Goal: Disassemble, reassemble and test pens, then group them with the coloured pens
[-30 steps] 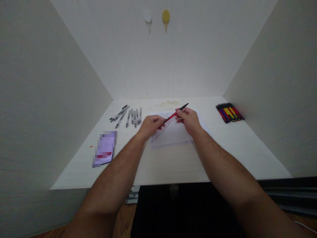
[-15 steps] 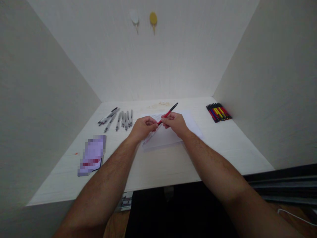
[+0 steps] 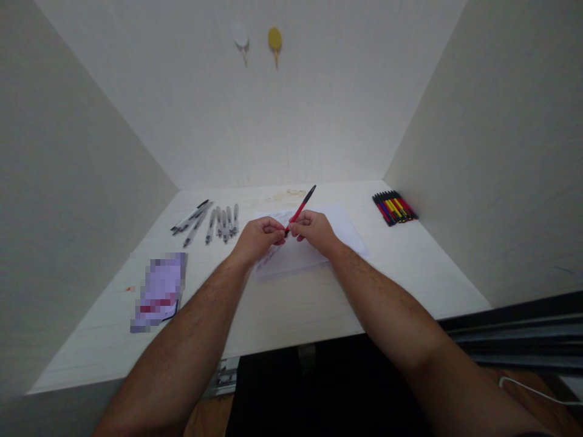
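- Red and black pen (image 3: 299, 213), held above a sheet of paper, tilted with its long black end up and away from the person; its lower end sits between the two hands.
- Left hand (image 3: 257, 240): thumb and fingers pinched closed at the pen's lower end, though the fingertips hide exactly what they grip.
- Right hand (image 3: 315, 232): thumb and fingers closed around the red barrel, just above the left fingertips.
- Possible trouble: the grips are small and low on the pen, so uneven pressure or a twist could make it slip or swing. If a small part sits loose at the hidden end, it could drop onto the paper, judging by how close the fingertips are.
- Look of the pen: slim and straight, with a red barrel and a black upper section; the lower tip is too small and covered to describe.
- Beneath the grip: white paper (image 3: 348, 233), with faint marks near the left hand, lying on a pale table (image 3: 282, 328).
- Left of the grip: clear pens (image 3: 223, 224) in a loose group, and nearer the person, a purple, pixelated phone-like object (image 3: 159, 288).
- Right of the grip, well apart: a row of coloured pens (image 3: 394, 208), red, yellow and blue with black ends.
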Demonstrator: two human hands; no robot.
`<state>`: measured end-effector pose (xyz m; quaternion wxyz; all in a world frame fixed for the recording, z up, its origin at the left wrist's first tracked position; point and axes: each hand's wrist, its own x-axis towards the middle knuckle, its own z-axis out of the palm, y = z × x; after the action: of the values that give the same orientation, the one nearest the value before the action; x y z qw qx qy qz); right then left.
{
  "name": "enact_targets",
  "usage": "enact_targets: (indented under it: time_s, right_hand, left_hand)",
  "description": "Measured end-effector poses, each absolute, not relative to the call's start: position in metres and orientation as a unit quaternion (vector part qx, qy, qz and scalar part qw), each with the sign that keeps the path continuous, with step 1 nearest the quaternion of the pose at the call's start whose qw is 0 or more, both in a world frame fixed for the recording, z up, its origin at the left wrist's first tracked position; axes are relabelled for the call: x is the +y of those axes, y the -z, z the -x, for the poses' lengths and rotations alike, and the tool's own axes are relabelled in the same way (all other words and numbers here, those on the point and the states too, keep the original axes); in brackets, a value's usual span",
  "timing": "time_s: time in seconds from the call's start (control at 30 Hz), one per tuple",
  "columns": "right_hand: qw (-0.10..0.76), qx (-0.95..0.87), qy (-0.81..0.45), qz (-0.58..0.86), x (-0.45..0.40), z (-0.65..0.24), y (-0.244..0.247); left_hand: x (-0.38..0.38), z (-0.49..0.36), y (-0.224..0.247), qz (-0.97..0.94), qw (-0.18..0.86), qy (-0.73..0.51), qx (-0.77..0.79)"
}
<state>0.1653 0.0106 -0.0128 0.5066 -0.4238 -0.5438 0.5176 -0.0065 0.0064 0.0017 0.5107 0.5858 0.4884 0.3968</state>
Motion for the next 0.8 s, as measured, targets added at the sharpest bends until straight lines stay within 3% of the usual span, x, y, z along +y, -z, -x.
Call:
enact_targets:
  time_s: [0.13, 0.43, 0.8]
  right_hand:
    - [0.515, -0.516, -0.528, 0.436, 0.011, -0.166, 0.009]
    - [0.571, -0.433, -0.522, 0.463, 0.024, -0.178, 0.007]
    - [0.596, -0.418, -0.495, 0.474, 0.027, -0.182, 0.015]
  left_hand:
    - [0.008, 0.008, -0.002, -0.623, 0.468, -0.369, 0.507]
    - [0.019, 0.020, 0.003, -0.739, 0.178, -0.253, 0.599]
    - [0.024, 0.026, 0.007, -0.769, 0.138, -0.221, 0.583]
